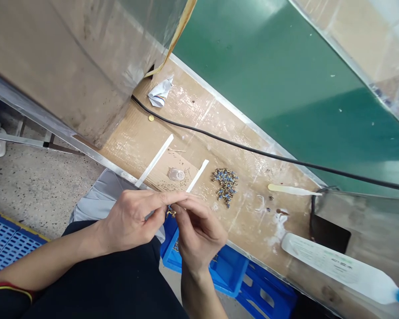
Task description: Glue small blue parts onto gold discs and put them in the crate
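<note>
Pinched between left hand (133,219) and right hand (199,230) fingers at the worktop (252,212) edge: tiny brass-coloured part (170,214), like those piled (225,182) nearby.

black cable (252,150) crossing bench, parts pile (225,184) beside hands (166,221)

Looks like a factory assembly line or small-parts workshop. Shown by a green conveyor belt (286,79) along the far edge of a worn wooden workbench (199,119), a heap of small metal-and-blue parts (225,184) mid-bench, a black cable (252,150) across it. Also blue plastic crates (232,274) beneath the near edge, above a speckled concrete floor (36,186).
</note>
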Motion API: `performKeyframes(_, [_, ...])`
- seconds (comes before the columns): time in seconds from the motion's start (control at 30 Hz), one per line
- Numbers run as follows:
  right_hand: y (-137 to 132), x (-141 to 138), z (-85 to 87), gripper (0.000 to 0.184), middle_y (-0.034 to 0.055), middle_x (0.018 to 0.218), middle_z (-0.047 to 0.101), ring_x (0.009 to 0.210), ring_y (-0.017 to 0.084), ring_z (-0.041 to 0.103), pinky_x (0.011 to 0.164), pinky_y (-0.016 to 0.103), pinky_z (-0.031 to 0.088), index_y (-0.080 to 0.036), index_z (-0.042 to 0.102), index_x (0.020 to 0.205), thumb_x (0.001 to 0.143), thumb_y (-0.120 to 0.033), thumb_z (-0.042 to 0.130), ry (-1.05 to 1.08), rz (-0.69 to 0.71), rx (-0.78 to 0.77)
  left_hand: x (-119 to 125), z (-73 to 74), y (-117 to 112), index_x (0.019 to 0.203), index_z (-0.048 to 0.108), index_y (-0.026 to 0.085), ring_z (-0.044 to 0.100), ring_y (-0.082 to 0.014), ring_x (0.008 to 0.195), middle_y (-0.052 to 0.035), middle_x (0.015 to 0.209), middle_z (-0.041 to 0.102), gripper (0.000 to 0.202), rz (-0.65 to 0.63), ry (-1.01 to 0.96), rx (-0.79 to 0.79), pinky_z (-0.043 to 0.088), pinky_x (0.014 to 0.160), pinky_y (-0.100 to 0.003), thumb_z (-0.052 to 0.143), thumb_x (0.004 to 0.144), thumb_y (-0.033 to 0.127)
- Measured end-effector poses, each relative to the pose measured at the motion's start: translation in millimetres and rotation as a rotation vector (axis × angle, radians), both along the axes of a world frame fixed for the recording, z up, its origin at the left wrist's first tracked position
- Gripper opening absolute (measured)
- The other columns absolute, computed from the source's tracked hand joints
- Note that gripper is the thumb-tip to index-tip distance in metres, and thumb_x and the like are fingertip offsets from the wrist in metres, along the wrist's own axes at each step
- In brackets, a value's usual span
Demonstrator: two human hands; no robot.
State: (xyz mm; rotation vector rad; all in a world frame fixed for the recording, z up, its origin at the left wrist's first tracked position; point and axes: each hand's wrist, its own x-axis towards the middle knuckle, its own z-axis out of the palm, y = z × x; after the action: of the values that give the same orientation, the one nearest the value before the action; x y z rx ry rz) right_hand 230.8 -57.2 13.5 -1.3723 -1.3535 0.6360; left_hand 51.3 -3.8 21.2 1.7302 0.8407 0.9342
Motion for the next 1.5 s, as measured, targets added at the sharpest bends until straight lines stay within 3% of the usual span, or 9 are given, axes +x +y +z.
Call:
performKeyframes(0.23, [-2, -2, 3.2, 0.025, 0.0014, 0.102, 0.085, 0.099, 0.020, 0.081, 0.087, 0.035, 0.068, -0.028, 0.084, 0.111, 0.101, -0.006, 0.080, 0.078, -0.002, -0.077, -2, -0.5, -1, 0.162, 0.067, 0.034, 0.085, -0.0156, 0.120, 0.0002, 0.145, 0.084, 0.070, -0.040, -0.006, 0.019, 0.068, 0.108, -0.029, 0.058, 0.104, -0.004])
performKeyframes(0.57, [-7, -2, 6.3, 0.020, 0.0010, 0.105, 0.084, 0.101, 0.019, 0.081, 0.092, 0.036, 0.068, -0.029, 0.083, 0.114, 0.105, -0.012, 0.078, 0.024, -0.018, -0.151, 2, -4.3, -5, 0.159, 0.072, 0.035, 0.086, -0.0165, 0.119, 0.0007, 0.140, 0.086, 0.073, -0.019, -0.024, 0.012, 0.070, 0.108, -0.031, 0.054, 0.100, -0.005])
performKeyframes(0.63, [-6, -1, 2.2, 0.016, 0.0021, 0.107, 0.084, 0.101, 0.020, 0.081, 0.092, 0.037, 0.068, -0.028, 0.084, 0.114, 0.106, -0.015, 0.077, 0.020, -0.018, -0.192, 4, -9.0, -2, 0.152, 0.077, 0.031, 0.086, -0.0173, 0.119, -0.0009, 0.139, 0.087, 0.064, 0.007, -0.050, -0.120, 0.070, 0.108, -0.030, 0.058, 0.101, -0.001])
performKeyframes(0.83, [-4, 1, -14.6, 0.020, 0.0042, 0.121, 0.085, 0.119, 0.024, 0.081, 0.104, 0.043, 0.068, -0.030, 0.083, 0.123, 0.107, -0.017, 0.078, 0.036, -0.050, -0.163, 16, -28.4, 9, 0.135, 0.086, 0.020, 0.089, -0.0212, 0.091, -0.0070, 0.106, 0.092, 0.035, 0.018, -0.372, -0.884, 0.076, 0.086, -0.032, 0.079, 0.101, 0.023])
performKeyframes(1.0, [-9, 4, -16.0, 0.030, 0.0036, 0.125, 0.085, 0.122, 0.022, 0.081, 0.107, 0.044, 0.069, -0.031, 0.081, 0.129, 0.107, -0.012, 0.076, -0.027, -0.033, -0.109, 21, -34.4, 5, 0.135, 0.086, 0.020, 0.088, -0.0206, 0.086, -0.0074, 0.100, 0.091, 0.038, 0.016, -0.452, -1.108, 0.076, 0.086, -0.035, 0.085, 0.097, 0.027])
performKeyframes(1.17, [-10, 6, -14.3, 0.030, 0.0024, 0.118, 0.087, 0.112, 0.021, 0.084, 0.098, 0.041, 0.072, -0.031, 0.080, 0.129, 0.107, -0.010, 0.076, -0.122, 0.012, -0.054, 23, -32.1, 1, 0.141, 0.082, 0.017, 0.088, -0.0225, 0.091, -0.0079, 0.100, 0.091, 0.043, -0.014, -0.360, -1.031, 0.075, 0.089, -0.036, 0.079, 0.099, 0.027])
performKeyframes(1.33, [-23, 13, -13.1, 0.028, 0.0014, 0.112, 0.087, 0.106, 0.019, 0.084, 0.094, 0.037, 0.071, -0.030, 0.082, 0.124, 0.105, -0.009, 0.078, -0.067, -0.069, -0.057, 24, -21.5, -4, 0.161, 0.068, 0.020, 0.087, -0.0273, 0.115, -0.0109, 0.122, 0.090, 0.050, -0.202, -0.180, -0.861, 0.071, 0.107, -0.042, 0.067, 0.113, 0.033])
performKeyframes(1.43, [-49, 33, -13.5, 0.024, 0.0021, 0.112, 0.088, 0.106, 0.020, 0.084, 0.096, 0.037, 0.070, -0.030, 0.084, 0.120, 0.103, -0.012, 0.081, 0.008, -0.172, -0.111, 23, -19.7, -6, 0.172, 0.056, 0.028, 0.086, -0.0270, 0.121, -0.0095, 0.134, 0.088, 0.059, -0.322, 0.009, -0.767, 0.068, 0.114, -0.043, 0.067, 0.116, 0.040])
performKeyframes(1.5, [-80, 57, -16.8, 0.018, 0.0032, 0.110, 0.088, 0.104, 0.020, 0.084, 0.094, 0.037, 0.070, -0.028, 0.085, 0.116, 0.102, -0.018, 0.084, 0.040, -0.341, -0.159, 21, -21.7, -4, 0.172, 0.056, 0.030, 0.086, -0.0286, 0.121, -0.0103, 0.136, 0.087, 0.062, -0.369, 0.084, -0.753, 0.067, 0.114, -0.044, 0.070, 0.115, 0.048])
